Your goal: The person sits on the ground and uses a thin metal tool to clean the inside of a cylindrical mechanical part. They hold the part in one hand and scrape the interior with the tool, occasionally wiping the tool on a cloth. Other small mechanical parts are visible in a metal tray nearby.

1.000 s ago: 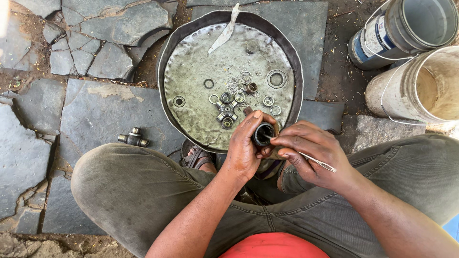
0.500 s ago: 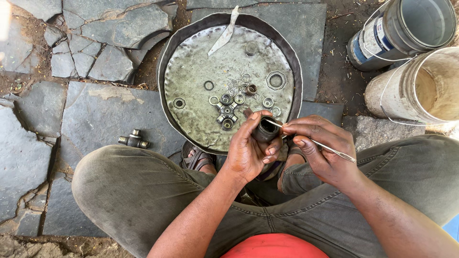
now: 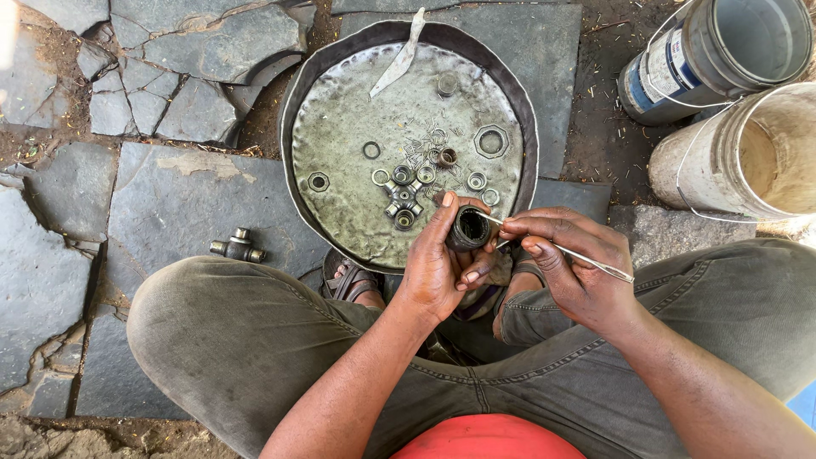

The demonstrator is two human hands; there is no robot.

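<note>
My left hand (image 3: 438,263) grips a small dark metal bearing cup (image 3: 468,228), its open mouth facing up. My right hand (image 3: 571,268) pinches a thin metal rod (image 3: 586,257) whose tip reaches into the cup's mouth. Both hands hover over the near rim of a round dented metal pan (image 3: 340,136). In the pan lie a cross-shaped joint piece (image 3: 403,202), several rings, washers and small cups, a hexagonal nut (image 3: 491,141) and a thin pile of needle rollers (image 3: 422,146).
A second cross-shaped joint (image 3: 237,248) lies on the cracked stone slabs to the left. A pale strip (image 3: 401,58) rests on the pan's far rim. Two buckets stand at the right, one grey (image 3: 722,47) and one whitish (image 3: 748,153). My knees flank the hands.
The rod's tip has gone from beside the cup to inside its mouth. My right hand has shifted slightly right and up; the left hand keeps its hold on the cup.
</note>
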